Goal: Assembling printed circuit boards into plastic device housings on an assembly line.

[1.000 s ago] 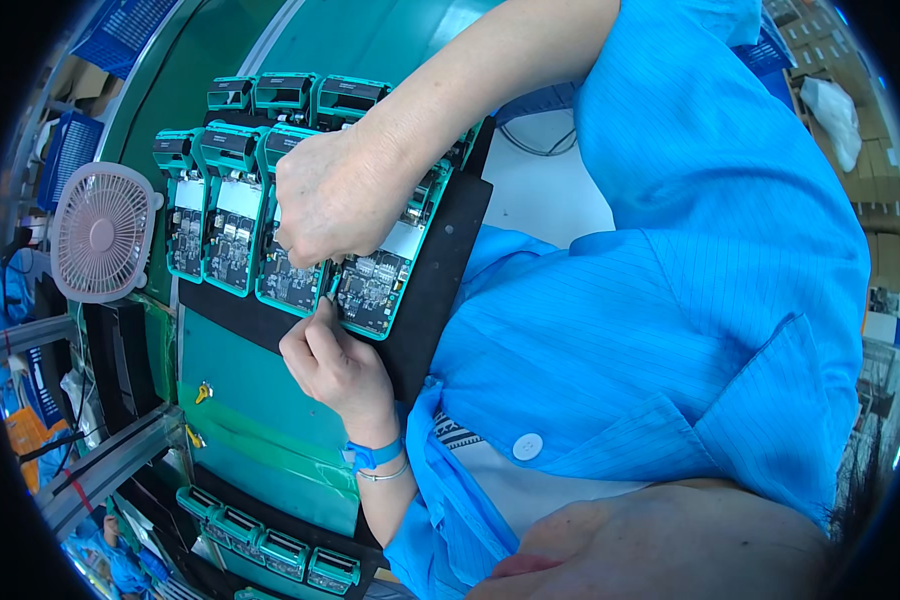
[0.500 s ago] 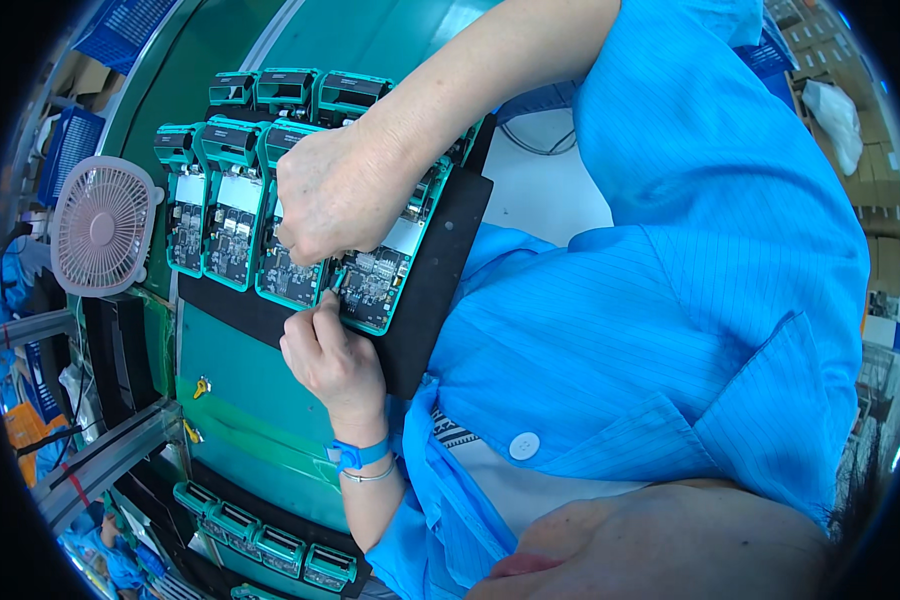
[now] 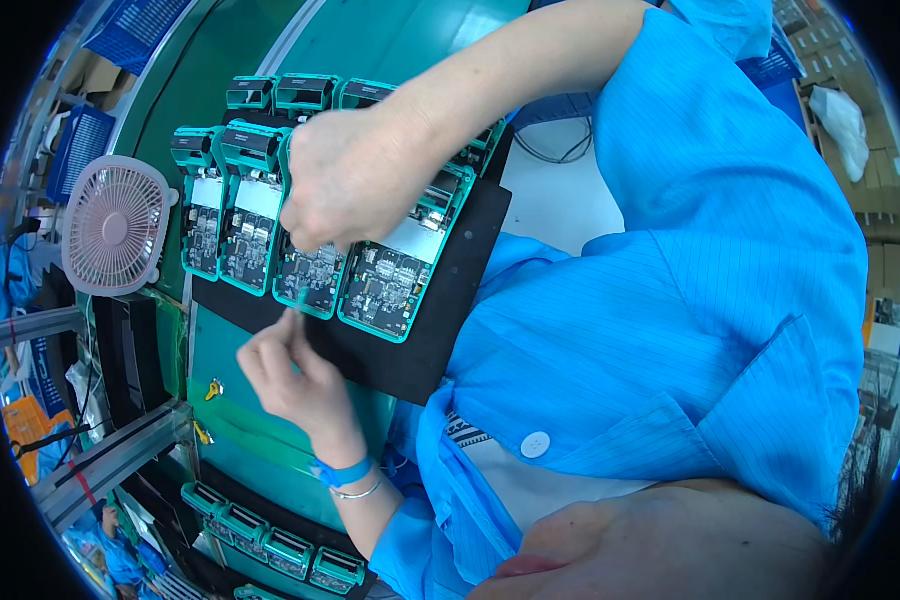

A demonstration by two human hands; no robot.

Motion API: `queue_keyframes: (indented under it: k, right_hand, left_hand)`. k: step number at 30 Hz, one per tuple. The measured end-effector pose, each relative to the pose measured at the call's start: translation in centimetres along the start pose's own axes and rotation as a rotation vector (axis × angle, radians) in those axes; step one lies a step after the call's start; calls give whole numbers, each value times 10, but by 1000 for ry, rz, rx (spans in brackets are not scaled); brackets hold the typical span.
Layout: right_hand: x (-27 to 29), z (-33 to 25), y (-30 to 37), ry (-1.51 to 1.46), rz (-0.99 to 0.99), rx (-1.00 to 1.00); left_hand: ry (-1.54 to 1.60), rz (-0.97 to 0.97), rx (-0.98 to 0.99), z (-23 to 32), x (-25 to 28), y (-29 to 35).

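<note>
Several teal-framed device housings with exposed circuit boards stand in two rows on a black mat [image 3: 475, 250]. My right hand [image 3: 355, 185] is closed over the upper part of one housing [image 3: 310, 285], second from the right in the near row; its fingertips and whatever they hold are hidden. My left hand [image 3: 295, 385], with a blue strap on its wrist, pinches something small at that housing's lower edge. A blurred teal sliver shows at the fingertips, too smeared to name. Beside it, the rightmost housing [image 3: 385, 290] lies uncovered, its board and silver plate in view.
A pink fan [image 3: 115, 230] stands left of the mat. More teal housings [image 3: 288, 552] sit in a row at the bottom. Yellow key-like pieces [image 3: 213, 389] are on the green bench surface [image 3: 260, 400]. Blue crates [image 3: 82, 140] are at the far left.
My left hand has moved left and down, away from the rightmost housing to the lower edge of its neighbour. My right hand has shifted slightly left and up, still closed.
</note>
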State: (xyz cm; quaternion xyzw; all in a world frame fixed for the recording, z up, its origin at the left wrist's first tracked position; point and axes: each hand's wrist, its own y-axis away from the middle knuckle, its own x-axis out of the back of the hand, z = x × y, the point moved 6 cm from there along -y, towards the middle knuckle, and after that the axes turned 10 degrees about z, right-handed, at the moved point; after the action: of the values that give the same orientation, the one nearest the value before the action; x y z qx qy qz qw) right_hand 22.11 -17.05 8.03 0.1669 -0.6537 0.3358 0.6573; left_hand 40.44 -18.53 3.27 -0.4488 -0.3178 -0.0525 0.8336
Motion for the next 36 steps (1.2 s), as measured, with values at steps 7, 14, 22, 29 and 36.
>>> queue_keyframes:
  k: [7,14,22,29,36]
  right_hand:
    - [-7,35,-32,27,-52,-121]
    - [7,64,-16,-92,92,-279]
    - [37,87,116,-941,368,-645]
    - [-28,-11,218,-1319,-78,-966]
    - [-68,-26,216,-1333,-59,-997]
  left_hand:
    - [38,-13,66,-34,-20,-19]
    - [0,-10,169,-51,-18,-11]
    - [120,-115,548,-119,-8,26]
    - [504,-70,866,-128,-14,19]
    - [497,-121,926,-149,-21,18]
